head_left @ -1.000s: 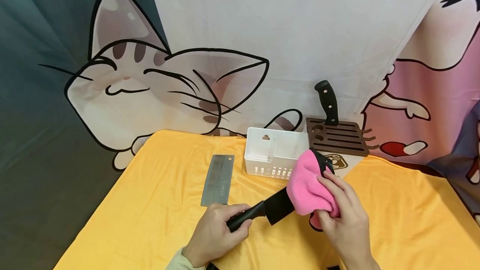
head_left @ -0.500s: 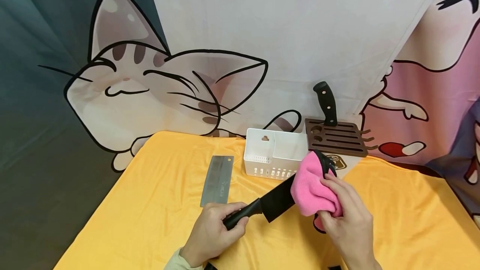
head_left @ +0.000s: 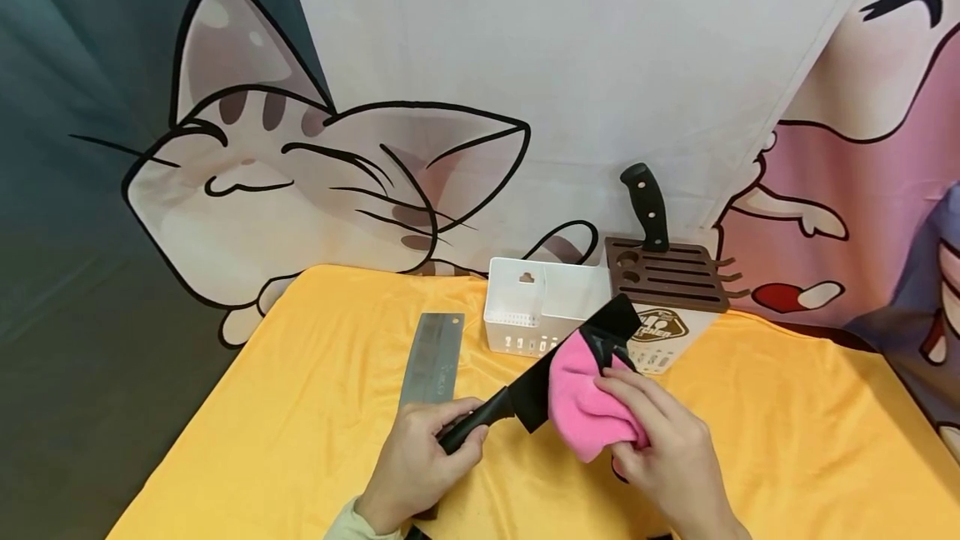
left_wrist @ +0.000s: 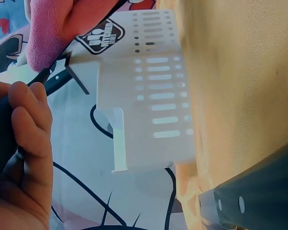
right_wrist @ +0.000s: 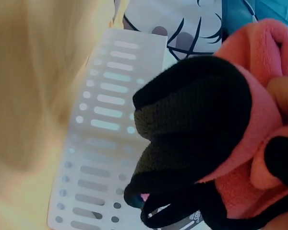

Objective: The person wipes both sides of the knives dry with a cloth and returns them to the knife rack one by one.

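My left hand (head_left: 422, 458) grips the black knife (head_left: 531, 397) by its handle, above the counter (head_left: 795, 440); my right hand (head_left: 675, 444) pinches the pink cloth (head_left: 587, 411) over the blade. Head view: blade tip pokes out past the cloth. Right wrist view: blade hidden, cloth's black loop (right_wrist: 175, 205) shows instead.

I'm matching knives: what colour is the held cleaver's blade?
The blade is black, clearest in the head view.
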Demonstrator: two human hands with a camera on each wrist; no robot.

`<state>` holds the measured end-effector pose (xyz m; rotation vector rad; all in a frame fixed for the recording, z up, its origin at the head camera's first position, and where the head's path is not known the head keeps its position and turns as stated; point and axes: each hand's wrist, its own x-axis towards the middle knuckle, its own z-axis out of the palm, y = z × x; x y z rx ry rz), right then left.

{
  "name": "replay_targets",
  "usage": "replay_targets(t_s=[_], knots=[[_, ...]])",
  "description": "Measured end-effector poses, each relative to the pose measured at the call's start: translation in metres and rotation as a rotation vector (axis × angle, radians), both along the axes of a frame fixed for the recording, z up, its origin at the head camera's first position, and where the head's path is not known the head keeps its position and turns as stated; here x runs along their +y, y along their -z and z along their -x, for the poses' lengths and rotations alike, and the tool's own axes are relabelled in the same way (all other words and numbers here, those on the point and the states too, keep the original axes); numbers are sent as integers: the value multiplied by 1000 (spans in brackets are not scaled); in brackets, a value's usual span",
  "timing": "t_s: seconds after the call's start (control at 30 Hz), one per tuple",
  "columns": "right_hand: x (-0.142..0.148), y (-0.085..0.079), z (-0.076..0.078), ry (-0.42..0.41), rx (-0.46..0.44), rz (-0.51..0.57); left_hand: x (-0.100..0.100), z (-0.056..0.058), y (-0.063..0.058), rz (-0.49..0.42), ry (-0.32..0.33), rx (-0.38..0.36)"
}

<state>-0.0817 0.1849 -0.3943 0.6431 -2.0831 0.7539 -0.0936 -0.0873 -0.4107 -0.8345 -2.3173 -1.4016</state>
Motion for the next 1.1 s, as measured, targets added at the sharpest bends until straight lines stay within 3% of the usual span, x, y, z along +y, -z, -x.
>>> replay_targets(t_s=[0.27,0.57,1.1], knots=[[-6,0,-2,-142,-8,-99,0,0,0,4,-7,3],[-16,3,-5,-263,-17,-127,1,-3,4,39,-1,24],[-21,-5,-6,-357,28,-115,4,-3,2,61,33,44]])
